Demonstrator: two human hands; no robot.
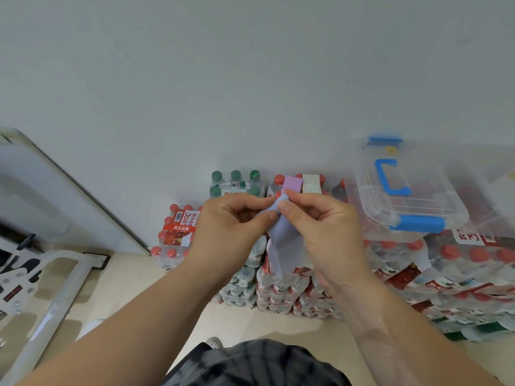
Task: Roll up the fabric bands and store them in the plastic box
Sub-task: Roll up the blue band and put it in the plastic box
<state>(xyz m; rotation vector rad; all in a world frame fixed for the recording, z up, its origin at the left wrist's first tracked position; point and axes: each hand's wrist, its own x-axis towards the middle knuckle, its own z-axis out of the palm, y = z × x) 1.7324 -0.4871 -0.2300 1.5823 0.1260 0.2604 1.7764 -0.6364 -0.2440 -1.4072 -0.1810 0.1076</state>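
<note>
Fingertips (287,206) of both hands pinch the top end of a pale blue fabric band (284,246). The left hand (231,227) and right hand (323,227) meet in the air, and the rest of the band hangs loose below them. Beneath spread stacked packs of bottled water (278,288). On those packs to the right sits the plastic box (434,201), its lid seemingly on and a blue latch (418,222) toward the person. Behind the hands, a lilac band (292,184) and a white band (311,183) lie flat side by side on a pack, not yet rolled. The step in hand looks like starting the roll. To do it well, turn the first fold tight and square, keep both edges level, and feed the tail up under light tension so the coil does not cone. The lid probably needs opening before the roll goes in.
</note>
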